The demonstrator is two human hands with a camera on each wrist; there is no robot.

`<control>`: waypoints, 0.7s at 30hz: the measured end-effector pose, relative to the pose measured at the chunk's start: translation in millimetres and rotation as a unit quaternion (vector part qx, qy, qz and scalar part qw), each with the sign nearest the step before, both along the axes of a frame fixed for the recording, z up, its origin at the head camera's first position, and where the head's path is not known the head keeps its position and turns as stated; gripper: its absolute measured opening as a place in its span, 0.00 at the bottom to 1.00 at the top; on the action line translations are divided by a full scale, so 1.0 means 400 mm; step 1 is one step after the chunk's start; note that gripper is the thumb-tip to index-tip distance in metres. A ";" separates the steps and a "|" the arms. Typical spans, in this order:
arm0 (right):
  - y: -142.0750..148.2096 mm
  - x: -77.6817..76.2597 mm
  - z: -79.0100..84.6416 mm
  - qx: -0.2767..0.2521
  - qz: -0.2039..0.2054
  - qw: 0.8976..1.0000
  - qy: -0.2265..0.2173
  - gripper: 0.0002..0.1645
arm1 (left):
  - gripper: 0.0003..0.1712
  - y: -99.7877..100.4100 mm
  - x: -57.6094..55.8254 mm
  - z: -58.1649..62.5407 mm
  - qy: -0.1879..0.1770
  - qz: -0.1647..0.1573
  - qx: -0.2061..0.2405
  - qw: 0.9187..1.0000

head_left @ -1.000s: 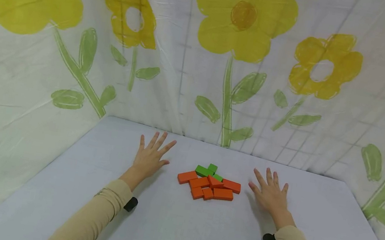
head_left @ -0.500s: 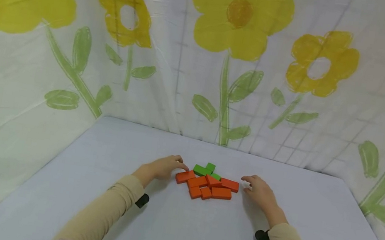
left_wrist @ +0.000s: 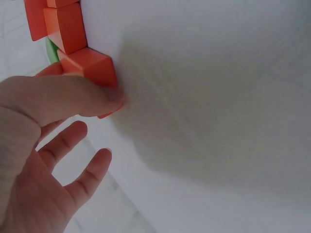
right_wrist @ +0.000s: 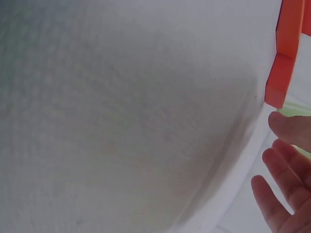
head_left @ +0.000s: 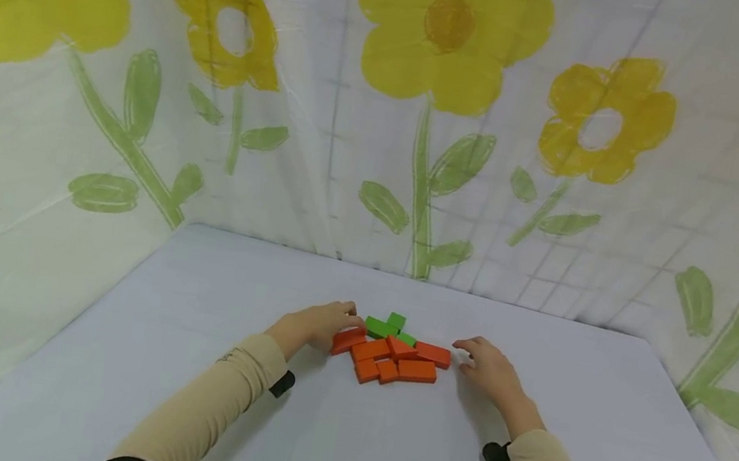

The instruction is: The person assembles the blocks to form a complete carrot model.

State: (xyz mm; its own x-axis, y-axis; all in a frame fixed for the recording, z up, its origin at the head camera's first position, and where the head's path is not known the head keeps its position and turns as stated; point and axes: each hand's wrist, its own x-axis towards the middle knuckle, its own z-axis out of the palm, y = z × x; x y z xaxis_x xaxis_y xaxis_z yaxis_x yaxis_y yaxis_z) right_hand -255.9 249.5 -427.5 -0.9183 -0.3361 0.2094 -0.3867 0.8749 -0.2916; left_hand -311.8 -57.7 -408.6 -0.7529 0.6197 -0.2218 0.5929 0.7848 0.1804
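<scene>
Flat orange and green wooden blocks lie grouped on the table. My left hand [head_left: 318, 322] pinches the leftmost orange block [head_left: 349, 339], which is tipped up a little. In the left wrist view the thumb presses this orange block [left_wrist: 99, 73] on its near end, and the other two visible fingers are spread away from it. My right hand [head_left: 491, 367] hovers just right of the rightmost orange block [head_left: 432, 354]; its fingers are loosely bent with nothing between them. In the right wrist view its thumb stands just below the end of that orange block [right_wrist: 280, 80].
Green blocks [head_left: 381, 328] sit behind the orange ones, close to the left fingertips. An orange triangular block [head_left: 400, 347] overlaps the middle of the group. The white table [head_left: 336, 443] ends at a hanging flower-print sheet [head_left: 287, 201] at the back.
Both hands have come inward from spread positions beside the blocks. The left hand has taken hold of the leftmost orange block and tipped it. The right fingers have bent beside the right end.
</scene>
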 end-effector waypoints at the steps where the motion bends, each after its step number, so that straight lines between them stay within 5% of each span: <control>1: 0.000 0.000 -0.001 0.000 0.004 1.000 0.000 0.18 | 0.34 0.002 0.001 0.003 0.002 -0.002 -0.008 1.000; 6: -0.003 -0.005 -0.004 0.004 0.035 0.999 0.010 0.21 | 0.30 0.004 0.002 0.012 -0.009 -0.004 -0.010 1.000; 13: -0.030 -0.015 0.012 0.014 0.086 0.996 -0.022 0.28 | 0.27 -0.036 0.010 0.016 -0.048 0.016 0.073 0.996; 21: -0.056 -0.015 0.024 0.032 0.119 0.989 -0.077 0.34 | 0.31 -0.054 0.076 0.027 -0.115 0.039 0.156 0.980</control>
